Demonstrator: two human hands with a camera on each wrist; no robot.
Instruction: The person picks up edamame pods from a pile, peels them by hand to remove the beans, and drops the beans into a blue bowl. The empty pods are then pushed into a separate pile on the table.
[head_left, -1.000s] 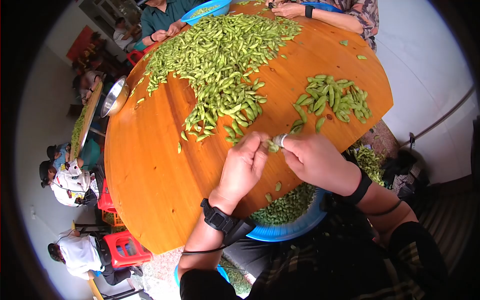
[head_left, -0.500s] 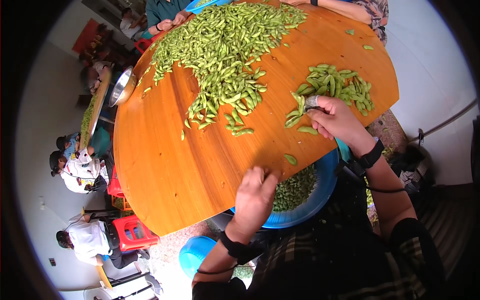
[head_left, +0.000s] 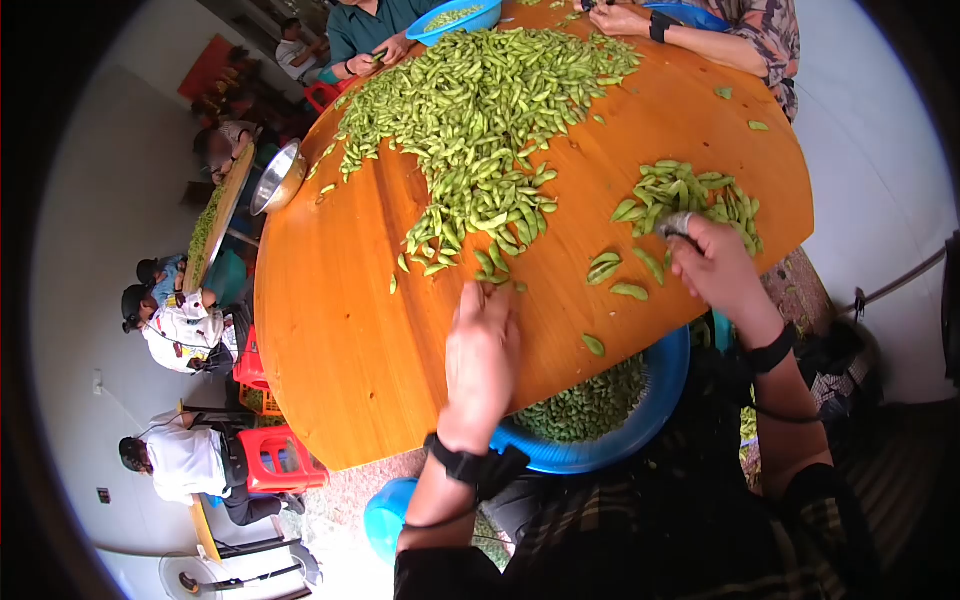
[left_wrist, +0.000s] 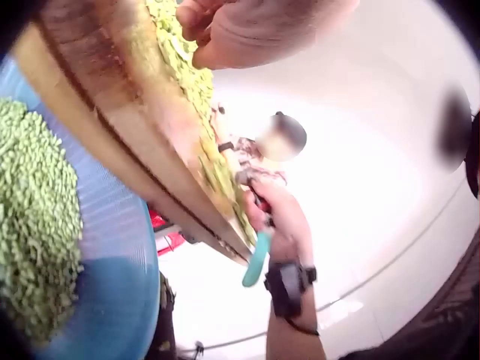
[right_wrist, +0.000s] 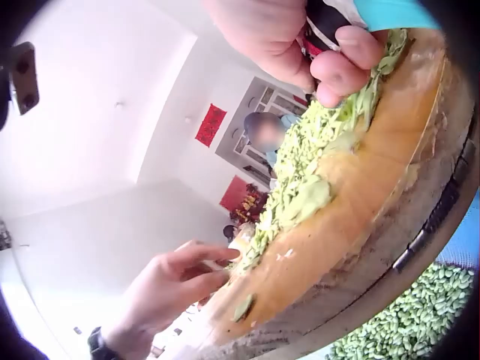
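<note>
Wooden surface (head_left: pixel 345 340): hands apart, one at each pile

Half a second ago the left hand (head_left: pixel 480 355) was at the near edge, above the blue basin (head_left: pixel 675 385); now it reaches farther in, to the near tip of the big pile (head_left: pixel 490 120). Its fingers are parted, with nothing seen in their grasp, though blur hides whether they touch a pod. Beside the small pile (head_left: pixel 655 190), the right hand (head_left: pixel 725 265) has let go of the pods it was pinching; loose pods (head_left: pixel 603 268) now lie just beside it. Its fingers are curled round a teal-handled tool (left_wrist: pixel 257 261), of what kind I cannot tell. A second ago the hands met over a pod. By my reading, the work is now between one pod and the next.

From the far edge, the big pile spreads toward the middle; the small pile lies near the right edge. Below the near edge, the basin holds green beans (head_left: pixel 590 400). A steel bowl (head_left: pixel 280 180) stands at the left edge. Two people, one in a green shirt (head_left: pixel 365 35) and one with a patterned sleeve (head_left: pixel 782 55), sit along the far edge. Beyond the left edge are a red stool (head_left: pixel 275 460) and a pale wall (head_left: pixel 120 250).
</note>
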